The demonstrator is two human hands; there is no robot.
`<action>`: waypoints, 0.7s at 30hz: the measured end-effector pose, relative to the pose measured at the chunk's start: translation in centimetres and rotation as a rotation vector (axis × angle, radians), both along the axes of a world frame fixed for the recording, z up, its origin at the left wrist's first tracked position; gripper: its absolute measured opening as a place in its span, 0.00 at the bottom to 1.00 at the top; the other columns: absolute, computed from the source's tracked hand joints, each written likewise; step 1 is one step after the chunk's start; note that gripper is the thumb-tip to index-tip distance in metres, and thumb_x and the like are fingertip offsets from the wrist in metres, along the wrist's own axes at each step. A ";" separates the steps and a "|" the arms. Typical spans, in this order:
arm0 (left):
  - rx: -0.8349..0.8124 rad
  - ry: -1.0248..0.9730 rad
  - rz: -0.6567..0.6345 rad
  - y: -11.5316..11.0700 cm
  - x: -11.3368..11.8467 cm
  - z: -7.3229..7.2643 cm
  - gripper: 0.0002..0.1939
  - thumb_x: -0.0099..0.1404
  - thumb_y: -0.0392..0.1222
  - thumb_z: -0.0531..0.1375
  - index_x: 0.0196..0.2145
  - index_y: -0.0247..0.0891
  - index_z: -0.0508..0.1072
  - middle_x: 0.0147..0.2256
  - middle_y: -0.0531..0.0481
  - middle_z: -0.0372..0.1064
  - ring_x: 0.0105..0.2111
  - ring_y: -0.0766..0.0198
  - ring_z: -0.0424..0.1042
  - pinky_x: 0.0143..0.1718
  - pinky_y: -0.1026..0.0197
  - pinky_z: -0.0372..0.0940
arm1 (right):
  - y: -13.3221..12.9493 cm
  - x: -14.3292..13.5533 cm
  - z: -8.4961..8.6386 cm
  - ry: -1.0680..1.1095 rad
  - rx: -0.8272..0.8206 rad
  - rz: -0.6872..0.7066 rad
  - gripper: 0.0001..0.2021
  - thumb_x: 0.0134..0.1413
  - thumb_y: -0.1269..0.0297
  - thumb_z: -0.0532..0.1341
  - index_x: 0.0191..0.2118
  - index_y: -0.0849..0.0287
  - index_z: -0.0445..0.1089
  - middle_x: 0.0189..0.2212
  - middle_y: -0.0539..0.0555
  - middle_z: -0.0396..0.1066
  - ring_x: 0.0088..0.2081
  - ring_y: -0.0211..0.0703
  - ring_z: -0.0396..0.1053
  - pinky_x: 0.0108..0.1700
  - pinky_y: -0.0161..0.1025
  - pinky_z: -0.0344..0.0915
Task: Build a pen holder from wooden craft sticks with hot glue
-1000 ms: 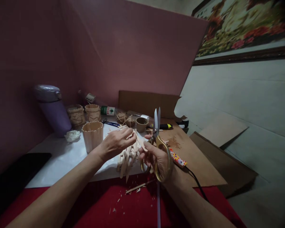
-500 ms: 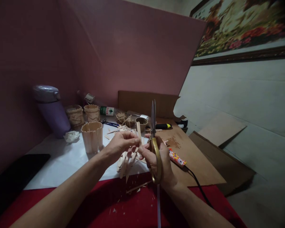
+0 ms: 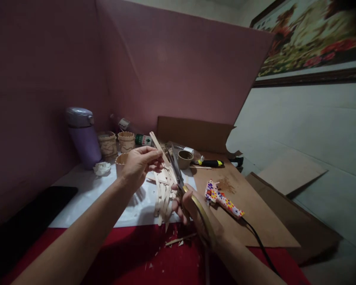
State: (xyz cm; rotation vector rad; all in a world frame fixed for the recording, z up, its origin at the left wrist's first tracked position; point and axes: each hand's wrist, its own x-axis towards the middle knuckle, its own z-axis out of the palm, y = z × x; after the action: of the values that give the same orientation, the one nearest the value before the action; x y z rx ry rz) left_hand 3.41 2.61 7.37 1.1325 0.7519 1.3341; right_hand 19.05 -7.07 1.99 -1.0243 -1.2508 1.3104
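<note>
Between its thumb and fingers, my left hand [image 3: 142, 164] pinches a flat wooden craft stick [image 3: 156, 142], which slants up to the left. My right hand [image 3: 200, 211] is wrapped round the golden handles of a pair of scissors [image 3: 178, 170]. The blades are parted and point up and left, close to the stick; whether they touch it I cannot tell. Below both hands lies a heap of loose wooden sticks [image 3: 163, 202] on the white sheet [image 3: 91, 198]. A wooden-stick cup [image 3: 120, 159] stands mostly hidden behind my left hand.
Two decorated cups [image 3: 126, 141] and a purple flask [image 3: 84, 142] stand at the back left. A flower-patterned glue gun [image 3: 225, 202] with a black cord lies on the cardboard [image 3: 264, 225] at right. Near the back are a small bowl [image 3: 185, 158] and a black-and-yellow tool handle [image 3: 212, 163].
My hands have moved apart. The scissors have tilted left and their blades have opened, and the stick in my left hand now leans left. The view has shifted slightly left.
</note>
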 end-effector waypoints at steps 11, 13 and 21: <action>0.021 0.000 0.020 0.4 -0.6 0.1 0.12 0.47 0.40 0.70 0.23 0.32 0.71 0.20 0.47 0.72 0.16 0.67 0.69 0.17 0.67 0.62 | -0.4 -0.1 -0.5 -0.062 0.030 0.106 0.37 0.41 0.27 0.57 0.44 0.56 0.61 0.25 0.47 0.62 0.22 0.33 0.51 0.21 0.32 0.47; 0.025 0.003 0.010 0.4 -0.6 0.1 0.12 0.47 0.40 0.70 0.23 0.32 0.71 0.20 0.47 0.73 0.16 0.67 0.69 0.17 0.67 0.63 | -0.4 -0.1 -0.6 -0.063 0.038 0.111 0.36 0.43 0.28 0.57 0.45 0.56 0.60 0.25 0.47 0.62 0.22 0.32 0.51 0.21 0.32 0.47; 0.030 0.016 0.003 0.0 -0.3 0.1 0.12 0.47 0.40 0.70 0.22 0.32 0.71 0.20 0.47 0.72 0.16 0.67 0.69 0.17 0.67 0.64 | -0.2 0.2 -0.6 -0.069 0.048 0.118 0.39 0.42 0.27 0.56 0.47 0.58 0.61 0.25 0.46 0.60 0.21 0.32 0.50 0.20 0.31 0.48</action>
State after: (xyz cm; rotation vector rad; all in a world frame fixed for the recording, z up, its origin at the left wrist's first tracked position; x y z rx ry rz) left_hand 3.11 2.65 7.48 1.1673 0.7478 1.3442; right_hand 19.22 -7.22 1.41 -0.9812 -1.4065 1.3378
